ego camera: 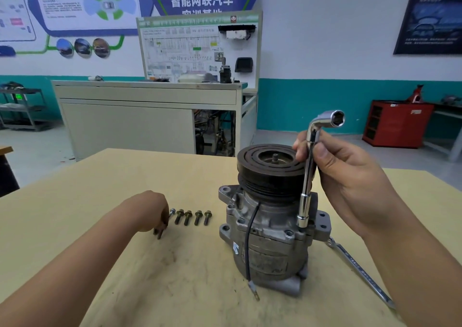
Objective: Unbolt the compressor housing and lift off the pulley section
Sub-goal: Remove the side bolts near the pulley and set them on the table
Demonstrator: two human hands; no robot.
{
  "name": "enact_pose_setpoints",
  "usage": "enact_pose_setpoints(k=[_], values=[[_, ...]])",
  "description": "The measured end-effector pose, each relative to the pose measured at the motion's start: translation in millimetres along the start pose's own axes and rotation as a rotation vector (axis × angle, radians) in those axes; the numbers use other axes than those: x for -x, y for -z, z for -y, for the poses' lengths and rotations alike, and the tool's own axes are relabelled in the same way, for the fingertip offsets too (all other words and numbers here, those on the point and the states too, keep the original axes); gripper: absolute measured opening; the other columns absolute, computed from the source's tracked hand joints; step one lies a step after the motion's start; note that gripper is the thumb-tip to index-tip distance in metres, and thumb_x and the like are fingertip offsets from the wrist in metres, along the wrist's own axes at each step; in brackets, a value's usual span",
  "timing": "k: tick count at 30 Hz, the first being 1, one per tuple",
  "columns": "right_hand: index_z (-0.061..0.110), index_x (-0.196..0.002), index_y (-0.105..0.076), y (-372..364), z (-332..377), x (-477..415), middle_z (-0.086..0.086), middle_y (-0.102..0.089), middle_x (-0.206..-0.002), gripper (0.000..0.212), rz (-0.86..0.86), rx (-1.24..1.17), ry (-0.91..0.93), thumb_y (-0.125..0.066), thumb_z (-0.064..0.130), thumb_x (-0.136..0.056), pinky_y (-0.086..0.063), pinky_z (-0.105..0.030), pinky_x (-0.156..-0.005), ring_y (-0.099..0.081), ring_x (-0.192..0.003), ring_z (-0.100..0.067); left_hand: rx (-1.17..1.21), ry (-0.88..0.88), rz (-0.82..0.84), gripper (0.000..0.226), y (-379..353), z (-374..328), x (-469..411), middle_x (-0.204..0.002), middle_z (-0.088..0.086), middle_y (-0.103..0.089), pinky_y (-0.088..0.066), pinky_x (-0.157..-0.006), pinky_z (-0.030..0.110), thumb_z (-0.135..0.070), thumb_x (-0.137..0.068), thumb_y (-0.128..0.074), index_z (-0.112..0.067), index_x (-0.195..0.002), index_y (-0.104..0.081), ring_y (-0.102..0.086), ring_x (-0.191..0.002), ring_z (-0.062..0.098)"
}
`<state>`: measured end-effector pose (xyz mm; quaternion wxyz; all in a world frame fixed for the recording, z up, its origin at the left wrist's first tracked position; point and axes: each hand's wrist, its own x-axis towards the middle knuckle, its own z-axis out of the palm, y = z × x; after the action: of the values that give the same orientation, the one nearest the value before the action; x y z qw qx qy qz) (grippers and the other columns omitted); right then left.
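**R hand clamped on socket wrench, socket down on the housing flange**

R hand [350,176] grips the socket wrench [308,176] just below its bend, thumb & fingers wrapped round the shaft; shaft stands nearly upright, lower end down on the housing flange of the compressor [270,246], just beside the pulley [265,174]; compressor stands on end on the table [100,251], pulley uppermost, housing not yet parted.

To do it well: keep shaft square over the bolt so the socket doesn't slip; use the bent top as the lever; prob. worth steadying the body w/ the other hand, since nothing clamps it.

L hand [152,211] is down at the table by the row of bolts [192,217], fingertips at the leftmost one; can't tell if it pinches or only touches.

Hard to see: whatever sits under the socket is covered; flange holes at the back are hidden by the pulley, so no count of what's left; spanner [360,271] lies right of the compressor, its head tucked against the base.
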<state>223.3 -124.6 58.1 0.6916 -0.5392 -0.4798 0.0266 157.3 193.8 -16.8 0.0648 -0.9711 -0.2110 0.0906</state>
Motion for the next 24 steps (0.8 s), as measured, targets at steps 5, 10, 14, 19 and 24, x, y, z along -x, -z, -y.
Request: enact_pose_setpoints(k=[5, 10, 14, 19, 24], values=[[0.027, -0.071, -0.070, -1, 1, 0, 0.014, -0.060, -0.083, 0.023, -0.016, -0.006, -0.015, -0.055, 0.045, -0.075, -0.044, -0.013, -0.076, -0.057, -0.085, -0.002, 0.020, 0.023, -0.020, 0.018, -5, 2, -3, -0.108, -0.003, -0.067, -0.048, -0.078, 0.025, -0.026, -0.088, -0.065, -0.028, -0.105, -0.071, -0.060, -0.101, 0.015], [0.022, -0.071, -0.070, 1, 1, -1, 0.011, -0.059, -0.084, 0.024, -0.037, 0.000, -0.034, -0.055, 0.036, -0.083, -0.042, -0.014, -0.075, -0.055, -0.084, -0.004, 0.018, 0.059, -0.063, 0.021, -1, -1, 6, -0.112, -0.005, -0.058, -0.046, -0.077, 0.024, -0.030, -0.092, -0.061, -0.029, -0.113, -0.062, -0.058, -0.102, 0.015], [0.024, -0.071, -0.071, 3, 3, -2, 0.011, -0.060, -0.083, 0.019, -0.043, -0.031, -0.061, -0.063, 0.039, -0.080, -0.044, -0.016, -0.073, -0.055, -0.082, -0.005, 0.154, 0.057, -0.364, 0.026, 19, -28, 27, -0.104, -0.005, -0.058, -0.044, -0.073, 0.026, -0.038, -0.095, -0.054, -0.026, -0.118, -0.059, -0.056, -0.093, 0.015], [0.023, -0.073, -0.073, 6, 10, -4, 0.010, -0.064, -0.077, 0.017, -0.048, -0.131, -0.059, -0.062, 0.035, -0.070, -0.046, -0.015, -0.069, -0.056, -0.073, -0.003, 0.850, -0.265, -0.878, 0.056, 53, -97, 79, -0.102, -0.017, -0.051, -0.036, -0.073, 0.010, -0.067, -0.086, -0.036, -0.029, -0.123, -0.057, -0.050, -0.089, -0.009], [0.019, -0.075, -0.072, 14, 19, -4, 0.004, -0.065, -0.078, 0.014, -0.092, -0.185, -0.053, -0.066, 0.029, -0.067, -0.050, -0.020, -0.067, -0.058, -0.068, -0.007, 0.916, -0.430, -0.641, 0.092, 71, -136, 94, -0.142, -0.016, -0.030, -0.031, -0.104, 0.022, -0.092, -0.058, -0.042, -0.048, -0.138, -0.033, -0.033, -0.130, 0.000]])
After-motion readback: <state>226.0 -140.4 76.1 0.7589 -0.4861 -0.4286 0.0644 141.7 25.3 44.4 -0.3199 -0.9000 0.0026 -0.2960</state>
